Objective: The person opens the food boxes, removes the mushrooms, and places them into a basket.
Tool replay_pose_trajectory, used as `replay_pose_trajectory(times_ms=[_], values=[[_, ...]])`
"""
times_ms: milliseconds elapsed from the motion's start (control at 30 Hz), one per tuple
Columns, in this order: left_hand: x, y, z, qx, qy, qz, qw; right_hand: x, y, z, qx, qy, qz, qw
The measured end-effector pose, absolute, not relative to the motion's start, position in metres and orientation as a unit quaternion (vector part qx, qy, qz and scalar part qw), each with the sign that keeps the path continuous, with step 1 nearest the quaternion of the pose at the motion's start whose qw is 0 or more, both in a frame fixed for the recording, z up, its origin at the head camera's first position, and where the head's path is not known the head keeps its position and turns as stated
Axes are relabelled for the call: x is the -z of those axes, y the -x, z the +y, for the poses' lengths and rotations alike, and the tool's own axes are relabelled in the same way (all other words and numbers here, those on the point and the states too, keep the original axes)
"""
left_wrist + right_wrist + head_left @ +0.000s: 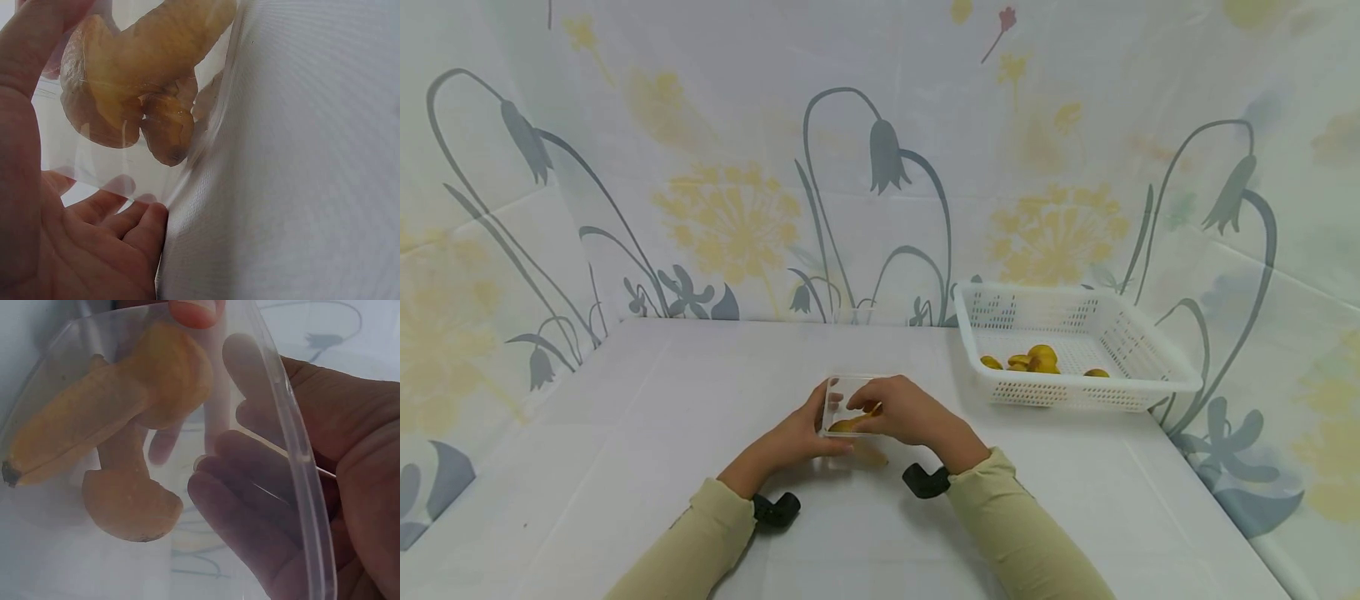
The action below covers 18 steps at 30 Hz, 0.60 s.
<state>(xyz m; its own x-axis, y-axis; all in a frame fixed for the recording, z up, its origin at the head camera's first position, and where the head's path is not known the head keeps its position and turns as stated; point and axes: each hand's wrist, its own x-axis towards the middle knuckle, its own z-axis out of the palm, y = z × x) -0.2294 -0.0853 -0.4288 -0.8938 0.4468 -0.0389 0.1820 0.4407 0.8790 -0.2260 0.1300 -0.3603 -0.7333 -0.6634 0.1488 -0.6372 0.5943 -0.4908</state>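
Observation:
A clear plastic container (859, 377) stands on the white table, gripped at its left side by my left hand (801, 432). In the left wrist view, that hand's fingers (103, 205) curl round the clear wall. Yellow-brown mushrooms (131, 509) lie inside, and one mushroom (169, 47) shows through the plastic with its thick stem and cap. My right hand (913, 410) reaches over the near right rim. Its fingers (240, 487) are loosely extended inside the container, apart from the mushrooms in the right wrist view.
To the back right sits a white perforated basket (1086, 390) with several yellow-brown mushrooms (1042, 357) in it. A faint clear container (856, 316) shows at the table's back edge. Flower-printed cloth (880, 242) hangs behind the table (647, 467).

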Motion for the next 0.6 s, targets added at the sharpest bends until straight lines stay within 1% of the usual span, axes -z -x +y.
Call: replay_pose_trajectory(times_ms=[400,600], values=[[0.4290,0.2314,-0.0856,-0.493,-0.193,0.839,0.129,0.3628,0.2283,0.1255,0.233,0.358,0.904,0.009],[0.4300,0.2310,-0.0854,-0.493,-0.192,0.839,0.127,0.3619,0.2276,0.1230,0.227,0.348,0.909,0.022]])
